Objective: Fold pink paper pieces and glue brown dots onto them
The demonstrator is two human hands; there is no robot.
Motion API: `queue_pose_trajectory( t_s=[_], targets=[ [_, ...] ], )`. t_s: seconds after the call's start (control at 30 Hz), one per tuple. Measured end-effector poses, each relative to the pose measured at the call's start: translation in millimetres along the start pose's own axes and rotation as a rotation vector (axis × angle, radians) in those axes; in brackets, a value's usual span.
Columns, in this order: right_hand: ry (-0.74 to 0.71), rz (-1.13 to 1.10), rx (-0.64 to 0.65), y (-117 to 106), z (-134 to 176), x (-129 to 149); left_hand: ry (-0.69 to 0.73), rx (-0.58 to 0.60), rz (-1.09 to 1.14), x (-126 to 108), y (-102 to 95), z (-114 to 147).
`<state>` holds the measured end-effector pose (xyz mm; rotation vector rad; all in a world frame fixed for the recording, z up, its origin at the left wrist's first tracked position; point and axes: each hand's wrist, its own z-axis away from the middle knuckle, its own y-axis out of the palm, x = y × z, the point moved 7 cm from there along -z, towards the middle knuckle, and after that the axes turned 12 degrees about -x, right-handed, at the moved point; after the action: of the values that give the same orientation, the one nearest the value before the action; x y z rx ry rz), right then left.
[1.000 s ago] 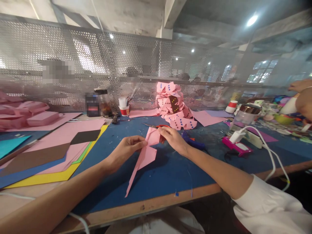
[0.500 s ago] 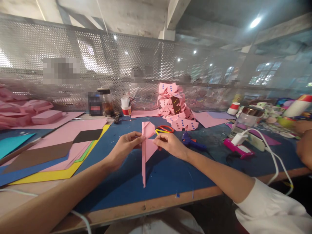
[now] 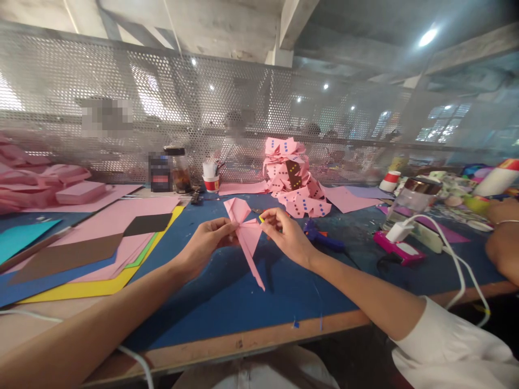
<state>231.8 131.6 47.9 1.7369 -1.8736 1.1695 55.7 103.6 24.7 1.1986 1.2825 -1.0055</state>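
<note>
My left hand point(image 3: 214, 235) pinches a folded pink paper piece point(image 3: 250, 235) between thumb and fingers, above the blue mat. The piece has a fan-shaped top, a flap on its right side and a long narrow strip slanting down to the right. My right hand point(image 3: 287, 235) is closed at the tip of that side flap, thumb and forefinger at its edge. Behind the right fingers, a bit of yellow scissors handle point(image 3: 261, 219) shows; most of the scissors is hidden. A blue glue gun point(image 3: 324, 236) lies just right of my right hand.
Coloured sheets point(image 3: 68, 259) lie at left, with pink folded boxes point(image 3: 81, 192) behind. A stack of dotted pink paper pieces point(image 3: 294, 178) stands at the back. On the right are a glass jar point(image 3: 411, 200), a magenta power strip point(image 3: 397, 248) with cables, and another person's arm point(image 3: 503, 243).
The pink paper has turned, its strip's lower end swinging right and its top tipping left. My right hand has moved slightly up, now covering most of the scissors.
</note>
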Motion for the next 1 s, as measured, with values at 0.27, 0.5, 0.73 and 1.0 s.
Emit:
queue_pose_trajectory(
  t_s=[0.27, 0.5, 0.73, 1.0],
  targets=[
    [-0.597, 0.478, 0.092, 12, 20, 37, -0.096, -0.113, 0.099, 5, -10.5, -5],
    [-0.702, 0.598, 0.114, 18, 29, 46, -0.092, -0.016, 0.089, 11, -4.7, -4],
    [-0.742, 0.601, 0.129, 20, 32, 48, -0.08, 0.047, 0.08, 11, 3.3, 1],
    [-0.744, 0.612, 0.133, 20, 31, 47, -0.138, 0.226, 0.082, 7, 17.4, 11]
  ],
)
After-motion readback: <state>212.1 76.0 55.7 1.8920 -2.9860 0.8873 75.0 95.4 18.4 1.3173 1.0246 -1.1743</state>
